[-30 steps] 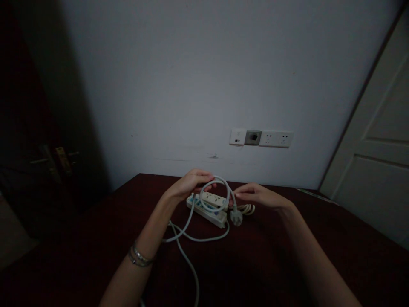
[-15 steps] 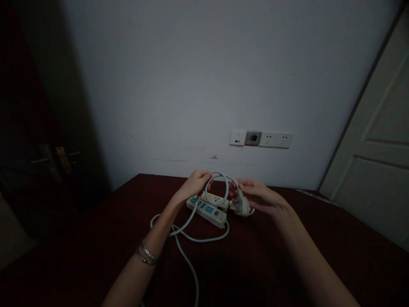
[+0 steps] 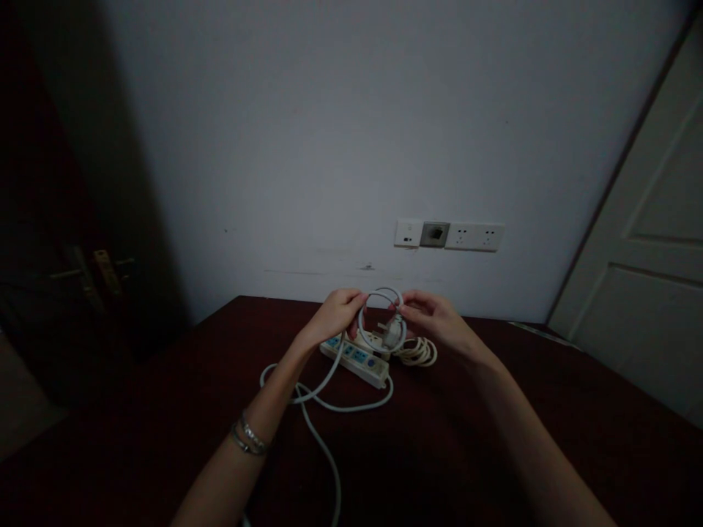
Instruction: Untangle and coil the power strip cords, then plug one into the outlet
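Observation:
A white power cord (image 3: 328,380) is looped in the air between my hands. My left hand (image 3: 341,307) is closed on the left side of the loop, thumb and fingers pinching it. On the right side, my right hand (image 3: 431,313) pinches the cord just above its plug (image 3: 392,333), which hangs prongs to the left. Below the loop lies a white power strip (image 3: 356,360) with blue sockets. Behind it a second, cream power strip (image 3: 369,339) is partly hidden. Its cable seems to be the coiled cream cord (image 3: 418,352) at the right.
All this is on a dark red table (image 3: 450,432) against a pale wall (image 3: 307,161). Wall sockets (image 3: 475,236) sit above the table's back edge. Doors stand at the left and right. The cord's slack curves across the table towards me.
My right hand has moved slightly left and up, bringing the plug over to the loop. The coiled cream cord now shows where the plug and hand covered it.

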